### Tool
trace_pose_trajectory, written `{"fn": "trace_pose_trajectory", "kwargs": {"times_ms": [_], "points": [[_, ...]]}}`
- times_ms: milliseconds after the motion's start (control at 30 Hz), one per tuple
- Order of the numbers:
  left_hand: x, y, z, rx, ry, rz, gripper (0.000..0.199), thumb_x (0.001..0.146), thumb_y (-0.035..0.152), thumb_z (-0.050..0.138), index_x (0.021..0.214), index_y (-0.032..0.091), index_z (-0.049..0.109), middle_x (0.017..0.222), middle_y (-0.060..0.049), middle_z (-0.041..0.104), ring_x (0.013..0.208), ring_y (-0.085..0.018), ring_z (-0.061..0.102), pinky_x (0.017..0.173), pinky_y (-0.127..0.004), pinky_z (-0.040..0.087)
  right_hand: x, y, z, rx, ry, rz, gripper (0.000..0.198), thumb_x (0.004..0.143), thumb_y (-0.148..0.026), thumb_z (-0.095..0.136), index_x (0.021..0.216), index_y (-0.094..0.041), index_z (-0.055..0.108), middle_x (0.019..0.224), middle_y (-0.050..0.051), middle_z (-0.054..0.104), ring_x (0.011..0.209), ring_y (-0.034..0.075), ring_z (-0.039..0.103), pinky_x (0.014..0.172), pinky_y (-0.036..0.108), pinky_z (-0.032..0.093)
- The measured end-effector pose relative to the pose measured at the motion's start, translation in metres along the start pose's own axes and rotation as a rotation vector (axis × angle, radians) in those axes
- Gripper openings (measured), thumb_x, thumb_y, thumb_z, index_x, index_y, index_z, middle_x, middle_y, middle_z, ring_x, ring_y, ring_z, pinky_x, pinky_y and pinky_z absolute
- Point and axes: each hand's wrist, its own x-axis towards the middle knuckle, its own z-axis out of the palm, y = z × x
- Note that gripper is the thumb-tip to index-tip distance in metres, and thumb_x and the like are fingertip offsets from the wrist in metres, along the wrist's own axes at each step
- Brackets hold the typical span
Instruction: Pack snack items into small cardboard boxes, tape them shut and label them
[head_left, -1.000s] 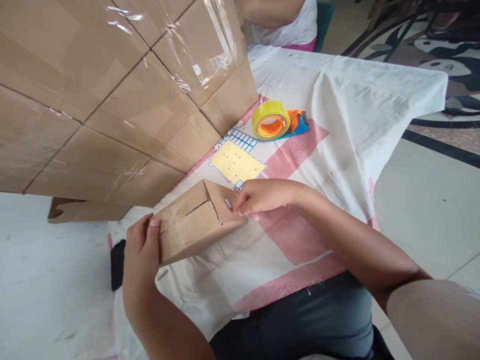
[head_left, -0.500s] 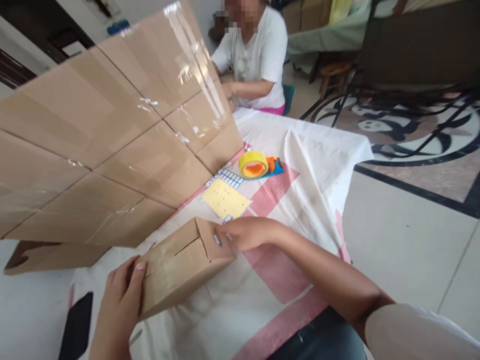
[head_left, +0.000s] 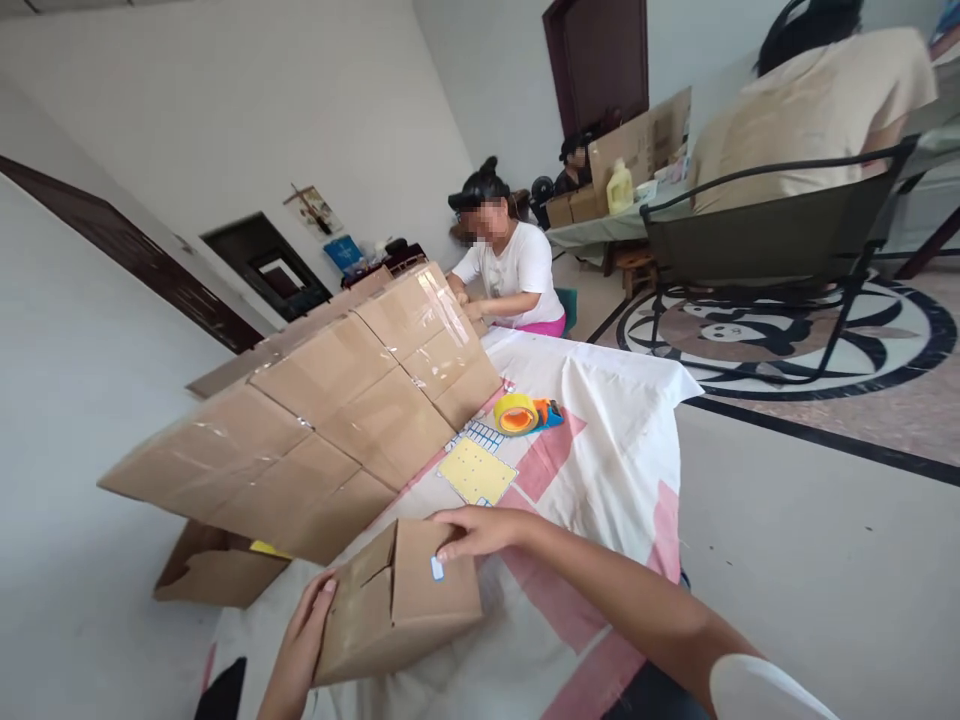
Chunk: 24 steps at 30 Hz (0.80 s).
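Note:
A small closed cardboard box [head_left: 397, 600] lies on the cloth-covered table in front of me, with a slit between its top flaps. My left hand [head_left: 304, 620] grips its left end, thumb on top and the other fingers partly hidden. At the right end, my right hand [head_left: 476, 532] has its fingers over the far edge and a digit pressing by a small white label with a blue border [head_left: 437, 568]. Beyond it lies a yellow sheet of labels [head_left: 478, 472]. A yellow tape roll [head_left: 515, 414] sits on an orange and blue dispenser [head_left: 549, 415].
A wall of taped cardboard boxes [head_left: 330, 400] stands along the table's left side. An open carton [head_left: 217, 575] is below it. A co-worker in a white shirt [head_left: 517, 265] sits at the far end. A folding chair [head_left: 765, 215] holds another person at right.
The view has tipped up and shows more of the room. My right hand has shifted on the box's end, and the label there is now more plainly visible. My left hand keeps its grip.

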Motion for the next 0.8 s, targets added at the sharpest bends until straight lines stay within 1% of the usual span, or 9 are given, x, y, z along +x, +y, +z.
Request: {"fn": "trace_pose_trajectory", "kwargs": {"times_ms": [133,200,300,433,500,633,667,733,800], "points": [[0.005,-0.017,-0.007,-0.044,0.006,0.022,0.081,0.066,0.088,0.049,0.109,0.021,0.066,0.128,-0.012,0.069,0.134,-0.036,0.053,0.119,-0.048,0.037,-0.006,-0.018,0.034,-0.172,0.199,0.002,0.069,0.067,-0.048,0.087,0.127,-0.024,0.062,0.122,0.003,0.065,0.108,0.022,0.061,0.090,0.027,0.050],[0.002,-0.018,-0.008,-0.051,0.002,0.040,0.082,0.066,0.089,0.048,0.110,0.021,0.067,0.129,-0.012,0.069,0.134,-0.036,0.054,0.117,-0.048,0.040,-0.013,-0.023,0.052,-0.246,0.310,-0.002,0.066,0.064,-0.049,0.088,0.122,-0.026,0.065,0.119,0.002,0.065,0.106,0.024,0.061,0.088,0.030,0.049],[-0.007,-0.011,-0.008,-0.077,-0.005,0.105,0.078,0.067,0.086,0.051,0.107,0.022,0.070,0.126,-0.012,0.071,0.130,-0.036,0.058,0.115,-0.049,0.043,-0.025,-0.023,0.079,-0.294,0.451,-0.012,0.055,0.069,-0.052,0.083,0.115,-0.027,0.068,0.112,0.003,0.065,0.104,0.026,0.062,0.087,0.034,0.049],[-0.023,0.009,-0.007,-0.134,-0.010,0.180,0.066,0.070,0.078,0.059,0.104,0.023,0.075,0.122,-0.009,0.074,0.125,-0.034,0.062,0.115,-0.048,0.042,-0.044,-0.018,0.114,-0.325,0.631,-0.046,0.041,0.081,-0.044,0.074,0.118,-0.026,0.067,0.112,0.006,0.065,0.111,0.028,0.059,0.095,0.038,0.046],[-0.028,0.017,-0.007,-0.167,-0.032,0.228,0.065,0.071,0.075,0.061,0.103,0.021,0.076,0.120,-0.011,0.074,0.123,-0.035,0.063,0.116,-0.051,0.040,-0.053,-0.019,0.126,-0.349,0.639,-0.072,0.045,0.082,-0.042,0.073,0.123,-0.025,0.064,0.117,0.007,0.064,0.114,0.028,0.057,0.098,0.040,0.044],[-0.031,0.022,-0.004,-0.248,-0.036,0.251,0.065,0.071,0.073,0.064,0.103,0.017,0.076,0.121,-0.013,0.074,0.122,-0.033,0.063,0.116,-0.051,0.039,-0.063,-0.026,0.135,-0.418,0.574,-0.068,0.072,0.066,-0.050,0.087,0.126,-0.020,0.060,0.121,0.011,0.062,0.114,0.030,0.055,0.098,0.042,0.044],[-0.030,0.021,-0.003,-0.268,-0.035,0.256,0.066,0.070,0.072,0.066,0.103,0.016,0.076,0.121,-0.014,0.074,0.122,-0.032,0.063,0.117,-0.049,0.038,-0.062,-0.027,0.135,-0.426,0.575,-0.057,0.075,0.065,-0.050,0.087,0.127,-0.018,0.059,0.122,0.012,0.062,0.114,0.030,0.055,0.098,0.042,0.044],[-0.025,0.016,0.000,-0.306,-0.034,0.266,0.067,0.070,0.072,0.067,0.104,0.015,0.076,0.123,-0.015,0.072,0.123,-0.031,0.062,0.118,-0.047,0.037,-0.059,-0.028,0.135,-0.432,0.577,-0.045,0.070,0.071,-0.047,0.084,0.128,-0.016,0.058,0.122,0.012,0.062,0.114,0.029,0.055,0.099,0.041,0.043],[-0.021,0.009,0.001,-0.337,-0.030,0.272,0.065,0.072,0.070,0.068,0.103,0.014,0.075,0.123,-0.015,0.072,0.123,-0.029,0.062,0.118,-0.047,0.036,-0.056,-0.028,0.135,-0.436,0.574,-0.058,0.057,0.082,-0.042,0.075,0.129,-0.017,0.057,0.121,0.012,0.062,0.114,0.027,0.056,0.099,0.040,0.043]]}}
